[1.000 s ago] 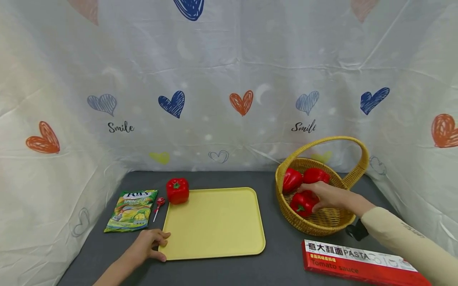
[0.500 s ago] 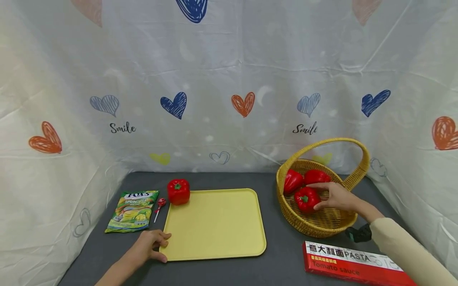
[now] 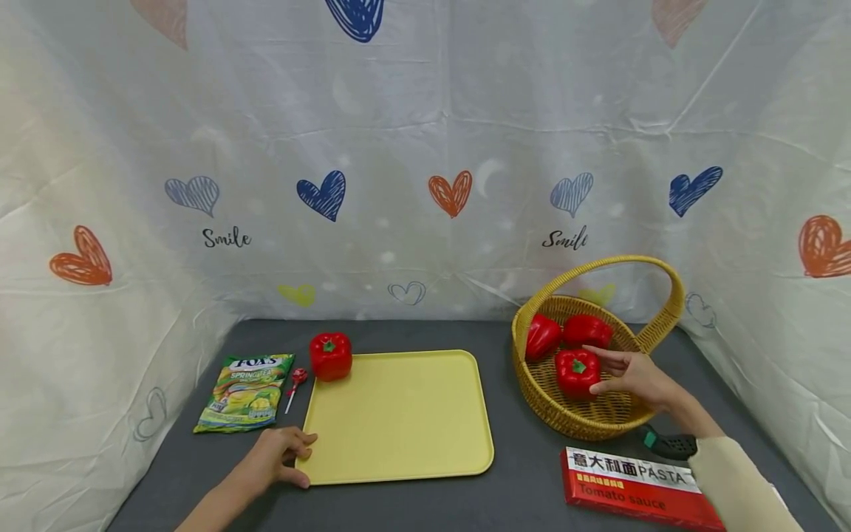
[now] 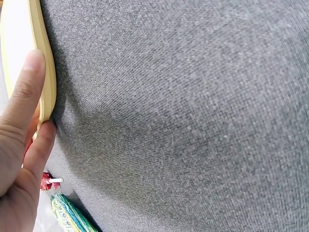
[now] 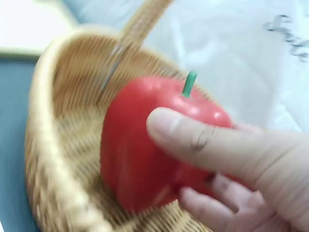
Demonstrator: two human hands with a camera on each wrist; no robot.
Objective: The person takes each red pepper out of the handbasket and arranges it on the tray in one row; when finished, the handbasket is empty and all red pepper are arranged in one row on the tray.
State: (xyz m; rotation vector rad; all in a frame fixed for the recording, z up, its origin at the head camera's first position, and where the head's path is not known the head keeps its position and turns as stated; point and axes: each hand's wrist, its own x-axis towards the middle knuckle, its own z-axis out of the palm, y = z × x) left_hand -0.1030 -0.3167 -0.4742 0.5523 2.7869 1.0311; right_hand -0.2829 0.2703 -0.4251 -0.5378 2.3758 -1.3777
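Note:
My right hand [image 3: 634, 380] grips a red bell pepper [image 3: 576, 374] by its right side, inside the yellow wicker basket [image 3: 565, 423]. In the right wrist view the thumb lies across the pepper [image 5: 145, 145], whose green stem points up. Two more red peppers, a left one [image 3: 543, 336] and a back one [image 3: 588, 330], lie behind it in the basket. My left hand [image 3: 272, 457] holds the near left corner of a yellow tray [image 3: 402, 414], thumb and fingers at its rim [image 4: 48, 92]. Another red bell pepper [image 3: 330, 356] stands at the tray's far left corner.
Left of the tray lie a green candy bag [image 3: 246, 393] and a red lollipop [image 3: 297, 378]. A red and white pasta box [image 3: 631, 488] lies in front of the basket, partly under the right sleeve [image 3: 738, 480]. The basket's tall handle [image 3: 614, 260] arches above the peppers.
The right hand has shifted right and turned the gripped pepper upright, its stem now facing up, and moved it a little right within the basket. The left hand stays at the tray corner.

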